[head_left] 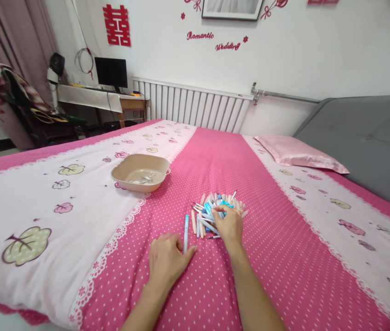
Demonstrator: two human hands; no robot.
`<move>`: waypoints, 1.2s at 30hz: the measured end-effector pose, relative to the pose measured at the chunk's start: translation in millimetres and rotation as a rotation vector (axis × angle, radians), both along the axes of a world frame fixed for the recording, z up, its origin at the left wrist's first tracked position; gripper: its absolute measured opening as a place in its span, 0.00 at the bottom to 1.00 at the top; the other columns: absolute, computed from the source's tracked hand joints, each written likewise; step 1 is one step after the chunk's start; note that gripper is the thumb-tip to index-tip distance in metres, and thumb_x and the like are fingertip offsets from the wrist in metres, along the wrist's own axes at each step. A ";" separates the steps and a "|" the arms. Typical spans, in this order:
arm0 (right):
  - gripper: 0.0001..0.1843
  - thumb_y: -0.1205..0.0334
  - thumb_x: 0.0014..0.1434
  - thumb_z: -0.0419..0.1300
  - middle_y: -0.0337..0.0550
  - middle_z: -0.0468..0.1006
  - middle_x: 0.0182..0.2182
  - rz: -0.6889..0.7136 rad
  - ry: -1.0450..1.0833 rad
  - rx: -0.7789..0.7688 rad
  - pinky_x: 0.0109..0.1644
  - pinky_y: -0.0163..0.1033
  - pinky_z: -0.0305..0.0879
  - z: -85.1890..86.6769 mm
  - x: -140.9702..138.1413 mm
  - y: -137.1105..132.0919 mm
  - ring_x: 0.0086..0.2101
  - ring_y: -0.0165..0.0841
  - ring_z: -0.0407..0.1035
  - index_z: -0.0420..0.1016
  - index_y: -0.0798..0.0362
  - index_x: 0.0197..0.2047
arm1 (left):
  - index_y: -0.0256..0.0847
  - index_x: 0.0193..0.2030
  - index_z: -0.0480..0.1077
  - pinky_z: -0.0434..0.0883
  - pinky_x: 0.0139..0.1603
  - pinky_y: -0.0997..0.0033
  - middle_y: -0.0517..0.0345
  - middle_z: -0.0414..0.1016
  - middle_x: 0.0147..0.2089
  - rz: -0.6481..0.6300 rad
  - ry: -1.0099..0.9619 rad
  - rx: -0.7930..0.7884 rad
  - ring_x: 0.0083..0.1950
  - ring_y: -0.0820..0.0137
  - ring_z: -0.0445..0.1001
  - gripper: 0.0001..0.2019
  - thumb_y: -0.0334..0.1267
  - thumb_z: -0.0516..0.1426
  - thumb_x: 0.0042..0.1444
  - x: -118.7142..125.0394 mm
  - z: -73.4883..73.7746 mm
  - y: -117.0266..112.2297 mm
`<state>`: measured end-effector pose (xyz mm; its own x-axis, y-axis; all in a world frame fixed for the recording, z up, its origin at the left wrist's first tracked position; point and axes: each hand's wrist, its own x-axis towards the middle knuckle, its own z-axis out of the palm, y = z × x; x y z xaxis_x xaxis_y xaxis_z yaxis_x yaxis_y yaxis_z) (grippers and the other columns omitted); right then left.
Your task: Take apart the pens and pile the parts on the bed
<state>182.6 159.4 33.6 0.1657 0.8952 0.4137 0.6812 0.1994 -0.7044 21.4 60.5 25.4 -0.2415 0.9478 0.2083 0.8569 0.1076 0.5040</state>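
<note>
Left hand (167, 258) by smooth cylindrical pen (186, 230), right hand (231, 226) at slender-pen heap (209, 225), grasps unclear

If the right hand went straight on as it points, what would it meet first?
Probably the pile of pens; the right hand is right at it, though whether it touches them is hard to tell.

Pink-and-white bed (209, 161), heap of pens (209, 225), beige basin (136, 185), pink pillow (298, 151)

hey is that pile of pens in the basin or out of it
Out: the pile of pens lies on the pink bedcover at the right hand, apart from the basin.
</note>
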 end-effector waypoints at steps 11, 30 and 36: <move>0.23 0.43 0.53 0.52 0.36 0.66 0.15 0.481 0.432 -0.339 0.21 0.32 0.52 6.6 -31.7 -20.1 0.15 0.26 0.59 0.69 0.55 0.22 | 0.39 0.19 0.65 0.54 0.25 0.75 0.60 0.66 0.20 0.012 -0.332 0.061 0.23 0.72 0.63 0.15 0.46 0.51 0.49 -6.3 -0.7 4.6; 0.19 0.49 0.43 0.64 0.33 0.64 0.12 0.643 0.738 -0.445 0.18 0.29 0.45 3.3 -39.9 -22.7 0.14 0.20 0.52 0.65 0.57 0.19 | 0.36 0.26 0.69 0.57 0.25 0.76 0.60 0.66 0.21 -0.106 -0.514 0.082 0.22 0.74 0.61 0.14 0.47 0.54 0.49 -3.7 -3.5 6.0; 0.18 0.50 0.44 0.63 0.33 0.65 0.13 0.680 0.744 -0.440 0.19 0.29 0.46 4.9 -38.1 -22.6 0.15 0.20 0.52 0.67 0.58 0.21 | 0.35 0.27 0.71 0.58 0.27 0.75 0.58 0.69 0.24 -0.188 -0.603 0.061 0.25 0.72 0.63 0.15 0.47 0.53 0.50 -5.5 -3.0 5.5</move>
<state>144.4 136.8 38.4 -0.3419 0.9390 0.0372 -0.1005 0.0029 -0.9949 15.9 66.0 22.4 -0.1638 0.9761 0.1427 0.4216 -0.0615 0.9047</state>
